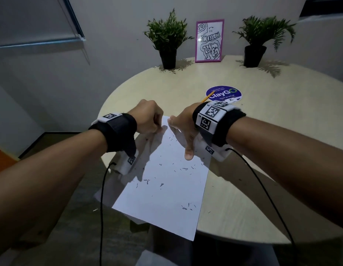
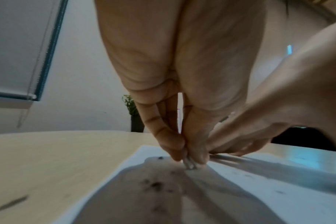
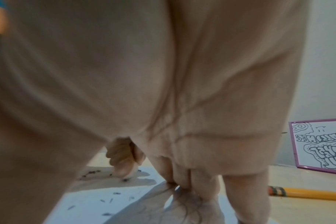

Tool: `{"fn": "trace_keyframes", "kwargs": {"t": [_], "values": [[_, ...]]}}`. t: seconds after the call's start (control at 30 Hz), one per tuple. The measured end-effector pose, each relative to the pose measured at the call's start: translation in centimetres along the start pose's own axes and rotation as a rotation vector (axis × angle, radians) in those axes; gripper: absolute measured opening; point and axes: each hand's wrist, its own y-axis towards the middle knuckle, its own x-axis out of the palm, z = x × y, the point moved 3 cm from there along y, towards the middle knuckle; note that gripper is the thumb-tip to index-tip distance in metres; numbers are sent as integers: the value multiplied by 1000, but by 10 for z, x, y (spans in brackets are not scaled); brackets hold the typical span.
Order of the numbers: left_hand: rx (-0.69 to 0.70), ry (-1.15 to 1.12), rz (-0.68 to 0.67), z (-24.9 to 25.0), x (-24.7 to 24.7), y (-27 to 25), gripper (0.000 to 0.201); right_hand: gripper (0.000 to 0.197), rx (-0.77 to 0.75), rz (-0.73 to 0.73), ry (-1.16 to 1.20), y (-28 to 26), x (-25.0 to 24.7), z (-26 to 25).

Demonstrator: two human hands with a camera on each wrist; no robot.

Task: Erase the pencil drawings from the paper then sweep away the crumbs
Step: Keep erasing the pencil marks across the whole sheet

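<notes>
A white sheet of paper (image 1: 163, 179) lies on the round table, its near end hanging over the table's edge. Dark eraser crumbs (image 1: 184, 168) are scattered over it. My left hand (image 1: 149, 118) is at the paper's far left corner and pinches a small pale eraser (image 2: 190, 165) against the sheet. My right hand (image 1: 184, 131) presses flat on the paper's far right part, fingers straight, thumb (image 1: 189, 154) pointing toward me. More crumbs (image 2: 153, 184) lie in the left hand's shadow.
A yellow pencil (image 3: 305, 195) lies on the table just beyond my right hand. A purple round sticker (image 1: 224, 94), two potted plants (image 1: 167, 39) and a purple-framed drawing (image 1: 209, 41) stand at the back. The table edge (image 1: 224, 235) is close to me.
</notes>
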Motion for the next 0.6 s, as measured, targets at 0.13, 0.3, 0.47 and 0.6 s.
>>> {"fn": "trace_keyframes", "kwargs": {"t": [0.13, 0.3, 0.47, 0.6], "values": [[102, -6, -75, 20, 13, -13, 23, 100, -4, 26, -16, -2, 0, 2], [-1, -47, 4, 0, 9, -4, 17, 109, 21, 8, -47, -2, -2, -1], [19, -27, 9, 7, 7, -5, 11, 113, 45, 1, -61, -2, -1, 1], [153, -90, -78, 27, 19, -36, 15, 126, 28, 17, -48, -2, -1, 2]]}}
